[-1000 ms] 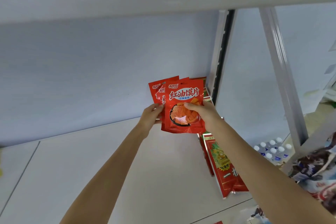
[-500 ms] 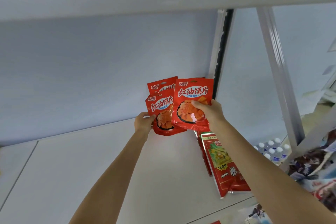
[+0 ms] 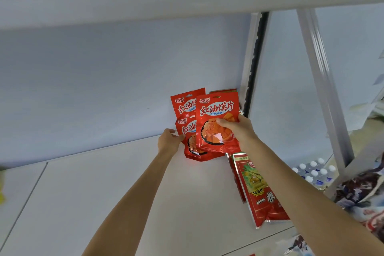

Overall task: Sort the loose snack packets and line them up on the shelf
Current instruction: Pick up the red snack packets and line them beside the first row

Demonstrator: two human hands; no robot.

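Three red snack packets with white lettering stand at the back right of the white shelf [image 3: 124, 193]. My right hand [image 3: 239, 129] grips the front packet [image 3: 216, 110], thumb across its picture. My left hand [image 3: 169, 141] pinches the left edge of a lower packet [image 3: 190, 139], which leans behind the front one. A third packet [image 3: 185, 102] stands upright against the back wall, mostly covered by the other two. More red packets show just behind, at the upright post.
Larger red packets with a green-and-yellow picture [image 3: 257, 189] lie on edge along the shelf's right side. A slotted metal upright [image 3: 252, 64] closes the right end. Several water bottles [image 3: 315, 170] and a patterned bag [image 3: 363, 189] sit below right.
The packets have been spread apart: my left hand drew one packet lower and leftward, while my right hand shifted the front packet right. A third packet now stands exposed against the wall.
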